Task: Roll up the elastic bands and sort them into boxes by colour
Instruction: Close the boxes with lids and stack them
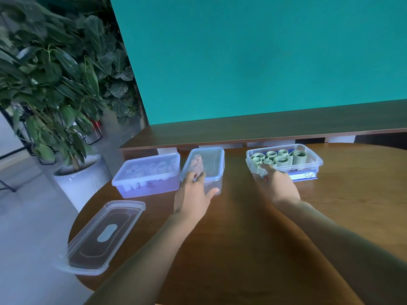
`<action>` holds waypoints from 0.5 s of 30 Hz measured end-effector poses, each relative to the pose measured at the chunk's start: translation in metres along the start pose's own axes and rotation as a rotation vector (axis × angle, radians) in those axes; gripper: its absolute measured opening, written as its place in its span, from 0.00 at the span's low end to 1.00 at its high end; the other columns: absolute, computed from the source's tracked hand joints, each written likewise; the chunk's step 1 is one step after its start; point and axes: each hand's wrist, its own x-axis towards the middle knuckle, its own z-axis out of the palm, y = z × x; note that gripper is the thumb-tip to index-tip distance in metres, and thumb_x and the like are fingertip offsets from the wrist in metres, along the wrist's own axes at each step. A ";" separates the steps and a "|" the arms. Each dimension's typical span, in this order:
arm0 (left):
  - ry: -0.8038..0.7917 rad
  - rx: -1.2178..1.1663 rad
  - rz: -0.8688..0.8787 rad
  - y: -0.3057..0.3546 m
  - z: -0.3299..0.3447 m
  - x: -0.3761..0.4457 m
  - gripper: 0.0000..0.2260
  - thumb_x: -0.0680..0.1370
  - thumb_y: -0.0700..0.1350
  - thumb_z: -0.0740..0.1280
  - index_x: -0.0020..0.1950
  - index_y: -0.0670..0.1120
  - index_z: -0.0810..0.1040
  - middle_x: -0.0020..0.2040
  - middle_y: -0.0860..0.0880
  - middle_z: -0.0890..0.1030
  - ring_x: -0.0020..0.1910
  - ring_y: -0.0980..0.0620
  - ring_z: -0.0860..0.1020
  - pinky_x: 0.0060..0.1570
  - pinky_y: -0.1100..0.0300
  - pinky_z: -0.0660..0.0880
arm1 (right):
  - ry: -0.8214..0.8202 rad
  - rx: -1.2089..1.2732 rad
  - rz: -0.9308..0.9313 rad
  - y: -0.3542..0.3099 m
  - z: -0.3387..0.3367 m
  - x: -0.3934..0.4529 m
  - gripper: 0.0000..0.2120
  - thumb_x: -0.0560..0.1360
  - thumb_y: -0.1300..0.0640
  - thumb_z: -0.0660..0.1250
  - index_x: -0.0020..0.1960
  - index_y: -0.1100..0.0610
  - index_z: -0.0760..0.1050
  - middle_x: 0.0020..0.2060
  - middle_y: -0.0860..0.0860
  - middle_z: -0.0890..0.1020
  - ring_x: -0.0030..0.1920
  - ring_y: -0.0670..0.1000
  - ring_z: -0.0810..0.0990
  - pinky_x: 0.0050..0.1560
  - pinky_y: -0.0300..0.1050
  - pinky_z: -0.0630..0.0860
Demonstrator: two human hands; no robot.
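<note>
The left hand [193, 192] reaches forward over the round brown wooden table [242, 227] to the near end of the clear plastic middle box [214, 170], its thumb stretched out along the box's near right wall and its fingers up at the rim. Whether those fingers pinch the rim, the lid or a band is blurred, so I cannot tell how the grip stands. Just beyond the fingertips, inside this box, stands 1 pale pink rolled elastic band [196, 165], seen through the clear lid that sits tilted on top.

To the left of the left hand, just beside the middle box, sits a closed clear plastic box with a lid [147, 176], holding several whitish rolled bands [152, 168]. Nearer the person and further left of that hand, a loose clear plastic lid [103, 236] lies flat at the table's edge, overhanging it slightly.

The right hand [275, 186] rests at the near left corner of the open clear plastic box on the right [312, 161], fingers relaxed and spread, fingertips touching the box's rim and the nearest of about 7 green rolled elastic bands [279, 158] packed upright inside. This box stands on a blue-edged lid.

Beyond both hands run a dark wooden shelf [264, 130] and a teal wall [253, 58]; far left of the left hand stands a leafy plant in a white pot [83, 175].
</note>
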 end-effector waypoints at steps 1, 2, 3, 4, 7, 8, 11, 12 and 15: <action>0.012 -0.011 0.008 -0.003 0.001 -0.004 0.30 0.79 0.64 0.62 0.78 0.52 0.66 0.73 0.50 0.67 0.65 0.48 0.75 0.58 0.52 0.78 | 0.003 -0.012 -0.001 0.001 0.000 0.000 0.20 0.81 0.44 0.59 0.71 0.47 0.69 0.49 0.55 0.84 0.50 0.60 0.81 0.51 0.53 0.80; 0.031 -0.009 0.017 -0.006 0.001 -0.009 0.29 0.79 0.64 0.62 0.78 0.53 0.66 0.74 0.52 0.66 0.65 0.50 0.76 0.57 0.52 0.78 | 0.007 -0.021 -0.003 0.002 0.001 0.001 0.20 0.81 0.44 0.59 0.71 0.48 0.70 0.49 0.55 0.84 0.49 0.60 0.81 0.50 0.53 0.80; 0.060 -0.004 0.028 -0.011 0.002 -0.015 0.28 0.80 0.63 0.62 0.77 0.54 0.67 0.75 0.53 0.66 0.63 0.51 0.77 0.56 0.52 0.79 | 0.010 -0.027 -0.004 0.003 0.001 0.001 0.20 0.81 0.44 0.60 0.71 0.48 0.70 0.49 0.55 0.84 0.49 0.60 0.82 0.50 0.52 0.80; 0.094 -0.001 0.037 -0.017 0.001 -0.021 0.26 0.80 0.62 0.63 0.75 0.55 0.70 0.74 0.54 0.67 0.61 0.52 0.79 0.54 0.53 0.80 | 0.014 -0.030 -0.013 0.003 0.001 0.002 0.20 0.81 0.45 0.60 0.71 0.49 0.71 0.49 0.55 0.84 0.49 0.59 0.82 0.49 0.52 0.80; 0.172 -0.008 0.047 -0.034 -0.004 -0.038 0.20 0.79 0.58 0.67 0.69 0.53 0.77 0.69 0.52 0.74 0.55 0.51 0.82 0.49 0.56 0.80 | 0.029 -0.013 -0.052 0.004 -0.001 0.000 0.18 0.82 0.48 0.63 0.70 0.52 0.74 0.49 0.56 0.85 0.48 0.59 0.83 0.49 0.50 0.80; 0.175 -0.008 0.035 -0.039 -0.008 -0.043 0.20 0.79 0.58 0.67 0.68 0.52 0.78 0.69 0.52 0.75 0.54 0.50 0.83 0.48 0.57 0.80 | 0.032 0.000 -0.063 0.004 -0.002 -0.002 0.18 0.82 0.50 0.63 0.69 0.54 0.74 0.49 0.57 0.85 0.48 0.59 0.83 0.50 0.50 0.80; 0.178 -0.019 -0.005 -0.052 -0.018 -0.055 0.19 0.79 0.57 0.67 0.68 0.52 0.78 0.69 0.50 0.76 0.54 0.48 0.83 0.48 0.56 0.80 | 0.025 0.025 -0.064 0.003 -0.008 -0.007 0.15 0.82 0.53 0.65 0.66 0.56 0.77 0.48 0.59 0.85 0.48 0.60 0.82 0.51 0.50 0.80; 0.171 -0.020 -0.016 -0.056 -0.022 -0.059 0.19 0.79 0.57 0.67 0.68 0.52 0.78 0.70 0.51 0.75 0.56 0.48 0.82 0.50 0.55 0.80 | 0.015 0.022 -0.065 0.003 -0.010 -0.009 0.13 0.82 0.53 0.65 0.63 0.57 0.78 0.46 0.59 0.85 0.47 0.60 0.82 0.50 0.50 0.80; 0.160 -0.025 -0.023 -0.069 -0.033 -0.074 0.19 0.80 0.58 0.65 0.68 0.53 0.78 0.69 0.53 0.76 0.62 0.50 0.79 0.54 0.54 0.79 | -0.028 0.023 -0.069 0.001 -0.017 -0.019 0.10 0.81 0.52 0.65 0.56 0.57 0.80 0.41 0.58 0.83 0.43 0.58 0.80 0.45 0.48 0.78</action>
